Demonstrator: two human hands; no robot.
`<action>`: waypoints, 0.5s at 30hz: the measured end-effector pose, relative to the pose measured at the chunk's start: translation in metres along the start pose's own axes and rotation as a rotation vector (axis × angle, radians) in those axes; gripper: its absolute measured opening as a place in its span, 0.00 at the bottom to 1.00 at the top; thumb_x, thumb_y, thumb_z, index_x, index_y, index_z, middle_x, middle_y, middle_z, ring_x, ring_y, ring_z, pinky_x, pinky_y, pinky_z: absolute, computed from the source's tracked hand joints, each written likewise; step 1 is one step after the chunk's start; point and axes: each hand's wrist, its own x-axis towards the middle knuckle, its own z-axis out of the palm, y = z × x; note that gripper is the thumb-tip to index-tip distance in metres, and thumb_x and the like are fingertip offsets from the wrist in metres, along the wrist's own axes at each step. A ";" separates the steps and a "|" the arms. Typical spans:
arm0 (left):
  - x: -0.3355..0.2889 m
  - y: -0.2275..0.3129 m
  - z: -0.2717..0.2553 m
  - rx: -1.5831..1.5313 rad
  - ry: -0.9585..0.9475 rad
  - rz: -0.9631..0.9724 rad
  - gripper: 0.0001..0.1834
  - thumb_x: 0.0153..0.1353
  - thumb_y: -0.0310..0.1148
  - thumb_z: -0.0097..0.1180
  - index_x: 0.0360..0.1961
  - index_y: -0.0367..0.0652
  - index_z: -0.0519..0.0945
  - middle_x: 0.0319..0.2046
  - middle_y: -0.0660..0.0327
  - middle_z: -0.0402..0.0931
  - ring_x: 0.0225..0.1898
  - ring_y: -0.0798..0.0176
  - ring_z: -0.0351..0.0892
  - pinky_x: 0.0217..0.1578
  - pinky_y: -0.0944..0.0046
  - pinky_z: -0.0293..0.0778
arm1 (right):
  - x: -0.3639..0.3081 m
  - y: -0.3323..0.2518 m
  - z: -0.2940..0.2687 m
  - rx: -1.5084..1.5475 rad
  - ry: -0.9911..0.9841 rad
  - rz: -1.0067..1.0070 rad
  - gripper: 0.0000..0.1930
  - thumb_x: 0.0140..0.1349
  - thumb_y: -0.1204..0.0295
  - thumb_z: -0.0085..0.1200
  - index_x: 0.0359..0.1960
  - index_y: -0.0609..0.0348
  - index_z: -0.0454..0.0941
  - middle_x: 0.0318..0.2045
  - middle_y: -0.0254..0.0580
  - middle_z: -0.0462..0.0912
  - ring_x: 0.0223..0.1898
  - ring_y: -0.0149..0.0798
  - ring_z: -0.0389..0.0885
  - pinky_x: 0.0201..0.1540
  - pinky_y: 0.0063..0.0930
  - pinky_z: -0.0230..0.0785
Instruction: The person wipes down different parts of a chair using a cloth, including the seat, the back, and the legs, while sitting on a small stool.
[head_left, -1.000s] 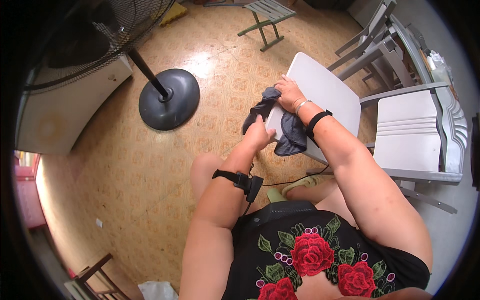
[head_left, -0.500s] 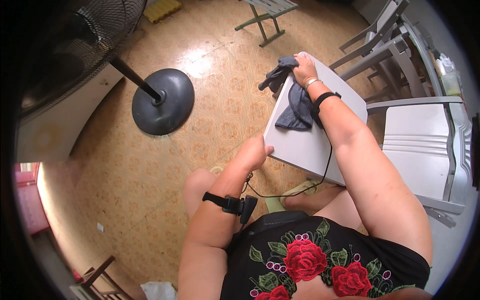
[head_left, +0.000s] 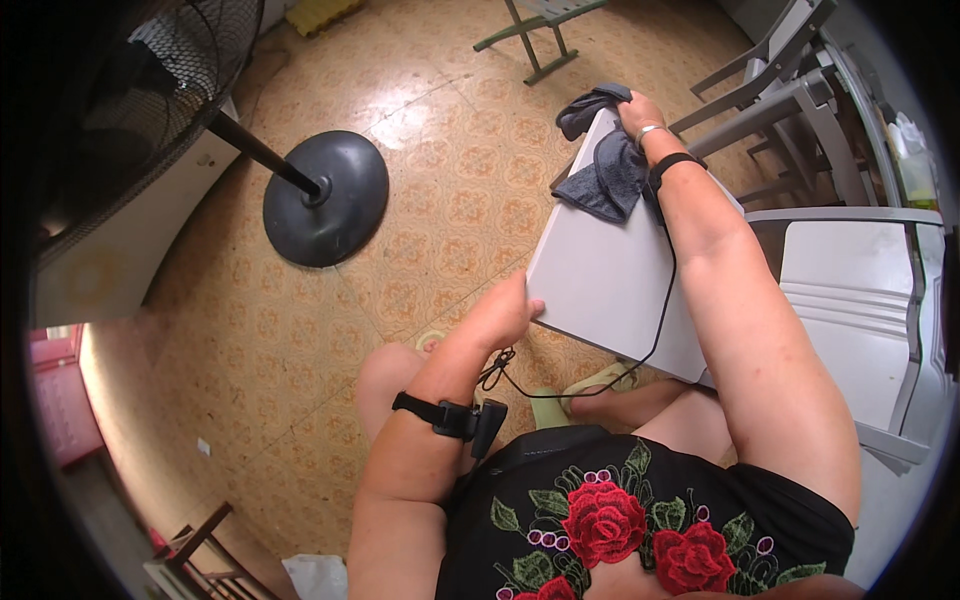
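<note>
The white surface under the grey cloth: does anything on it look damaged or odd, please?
No damage stands out. A black cable loops loosely across the white surface, which looks slightly odd; whether it touches is unclear.

Home-like room, patterned floor (head_left: 270, 340), pedestal fan (head_left: 326, 200), grey armchair (head_left: 850, 285)

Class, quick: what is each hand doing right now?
Left hand: closed on the panel's near corner.
Right hand: holding the cloth at its far end.

Bare right hand (head_left: 642, 113) and dark-grey fabric cloth (head_left: 610, 182) farther up white rectangular panel (head_left: 612, 275); now toward twelve o'clock
</note>
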 end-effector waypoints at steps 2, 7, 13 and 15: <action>0.001 -0.002 0.000 -0.012 0.003 -0.012 0.20 0.62 0.34 0.55 0.48 0.29 0.70 0.44 0.38 0.75 0.49 0.41 0.75 0.50 0.53 0.69 | -0.007 0.012 -0.008 -0.006 -0.001 0.046 0.22 0.58 0.57 0.43 0.52 0.49 0.76 0.54 0.45 0.77 0.57 0.50 0.72 0.60 0.45 0.60; 0.005 -0.004 0.004 -0.064 0.007 0.027 0.20 0.61 0.34 0.55 0.48 0.29 0.70 0.44 0.38 0.75 0.48 0.43 0.75 0.50 0.54 0.69 | -0.032 0.089 -0.018 -0.139 0.060 0.202 0.24 0.59 0.52 0.44 0.51 0.49 0.78 0.53 0.47 0.78 0.57 0.48 0.73 0.60 0.44 0.58; 0.005 0.001 0.001 -0.067 0.029 0.028 0.20 0.60 0.33 0.57 0.48 0.27 0.71 0.44 0.40 0.76 0.47 0.46 0.76 0.49 0.55 0.70 | -0.084 0.147 -0.034 -0.229 0.081 0.403 0.21 0.61 0.56 0.44 0.52 0.49 0.78 0.53 0.45 0.78 0.60 0.48 0.70 0.63 0.43 0.55; 0.011 -0.009 0.007 -0.086 0.057 0.044 0.20 0.60 0.32 0.57 0.48 0.28 0.72 0.44 0.41 0.77 0.46 0.48 0.77 0.49 0.56 0.71 | -0.105 0.147 -0.032 -0.259 0.119 0.409 0.21 0.60 0.61 0.43 0.50 0.55 0.79 0.51 0.50 0.79 0.56 0.49 0.74 0.59 0.42 0.61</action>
